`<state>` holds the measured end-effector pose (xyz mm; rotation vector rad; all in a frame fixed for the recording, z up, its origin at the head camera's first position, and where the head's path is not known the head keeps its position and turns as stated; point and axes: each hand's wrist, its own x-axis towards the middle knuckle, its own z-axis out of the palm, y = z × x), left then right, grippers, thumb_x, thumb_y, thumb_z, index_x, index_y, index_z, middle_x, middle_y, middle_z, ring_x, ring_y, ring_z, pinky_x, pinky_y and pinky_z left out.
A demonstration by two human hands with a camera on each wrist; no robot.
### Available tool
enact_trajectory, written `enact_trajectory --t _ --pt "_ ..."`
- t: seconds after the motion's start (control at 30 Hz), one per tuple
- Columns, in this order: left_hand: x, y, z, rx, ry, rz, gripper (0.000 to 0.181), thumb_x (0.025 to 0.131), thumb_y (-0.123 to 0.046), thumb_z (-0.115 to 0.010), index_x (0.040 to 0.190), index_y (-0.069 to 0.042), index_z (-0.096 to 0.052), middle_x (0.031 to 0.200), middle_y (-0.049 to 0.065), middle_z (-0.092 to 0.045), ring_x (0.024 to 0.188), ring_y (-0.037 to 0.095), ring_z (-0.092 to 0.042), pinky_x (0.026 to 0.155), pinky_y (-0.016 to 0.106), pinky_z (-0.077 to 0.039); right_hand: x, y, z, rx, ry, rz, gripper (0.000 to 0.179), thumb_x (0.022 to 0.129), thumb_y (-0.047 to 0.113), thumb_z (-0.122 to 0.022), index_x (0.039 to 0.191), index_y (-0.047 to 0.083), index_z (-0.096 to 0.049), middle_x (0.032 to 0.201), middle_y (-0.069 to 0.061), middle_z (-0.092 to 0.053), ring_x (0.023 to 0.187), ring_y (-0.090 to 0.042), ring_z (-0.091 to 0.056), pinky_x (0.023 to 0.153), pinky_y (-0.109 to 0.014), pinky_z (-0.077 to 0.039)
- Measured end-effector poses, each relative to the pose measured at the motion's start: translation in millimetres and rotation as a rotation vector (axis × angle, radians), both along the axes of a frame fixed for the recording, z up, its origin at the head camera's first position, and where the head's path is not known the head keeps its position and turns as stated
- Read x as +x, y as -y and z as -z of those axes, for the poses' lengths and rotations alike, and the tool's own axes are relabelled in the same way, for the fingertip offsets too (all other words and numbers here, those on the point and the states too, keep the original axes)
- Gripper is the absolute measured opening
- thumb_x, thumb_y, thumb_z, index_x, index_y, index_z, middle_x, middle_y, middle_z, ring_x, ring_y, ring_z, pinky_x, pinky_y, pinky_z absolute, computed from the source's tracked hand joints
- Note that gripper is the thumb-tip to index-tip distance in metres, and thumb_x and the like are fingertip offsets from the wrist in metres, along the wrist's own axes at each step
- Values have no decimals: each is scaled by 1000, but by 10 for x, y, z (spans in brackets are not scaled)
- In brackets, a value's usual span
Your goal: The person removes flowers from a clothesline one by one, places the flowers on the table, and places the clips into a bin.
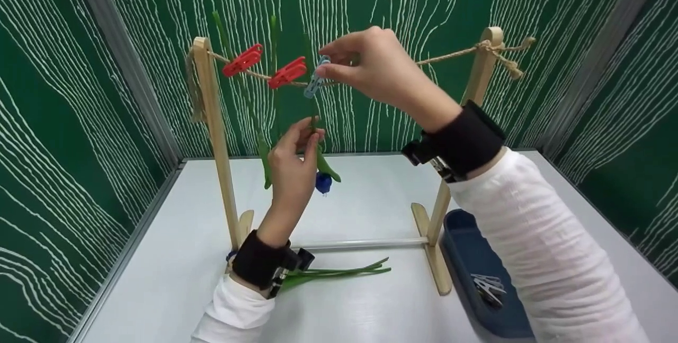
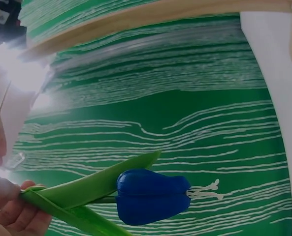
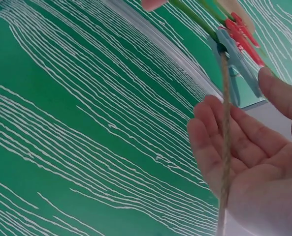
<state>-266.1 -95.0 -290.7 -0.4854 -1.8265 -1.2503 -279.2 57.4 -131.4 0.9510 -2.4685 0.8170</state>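
A blue tulip (image 2: pixel 153 196) with green leaves hangs head down in the head view. My left hand (image 1: pixel 296 160) pinches its stem where the leaves begin. Higher up, a light blue clothespin (image 1: pixel 316 79) sits on the rope and stem. The thumb and forefinger of my right hand (image 1: pixel 378 70) are at its handle ends, one on each side; the right wrist view shows this clothespin (image 3: pixel 229 64) biting the rope (image 3: pixel 225 132) at its jaws. To the left, two red clothespins (image 1: pixel 242 61) hold other green stems on the rope.
Wooden posts (image 1: pixel 217 147) carry the rope, with a pale bar (image 1: pixel 360 243) low between them. More green stems (image 1: pixel 349 270) lie on the white table (image 1: pixel 360 311). At the right, a dark blue tray (image 1: pixel 463 242) holds several clothespins (image 1: pixel 490 289).
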Motion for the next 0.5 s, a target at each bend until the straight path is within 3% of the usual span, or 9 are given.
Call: enact_trajectory --t 0.3,0.5 --pt "-9 11 14 5 -10 3 21 92 -4 -59 112 0 -64 97 6 -69 84 10 -65 75 22 -53 -33 -3 51 -119 69 -28 30 88 24 -68 108 3 -70 95 -8 -71 82 -13 -67 75 -22 -52" --pt "-6 2 17 -5 -16 -16 21 91 -3 -60 112 0 -64 97 6 -69 83 8 -65 74 21 -53 -30 -28 69 -242 53 -61 21 85 20 -71 99 5 -74 89 -9 -72 73 -11 -67 63 -17 -50"
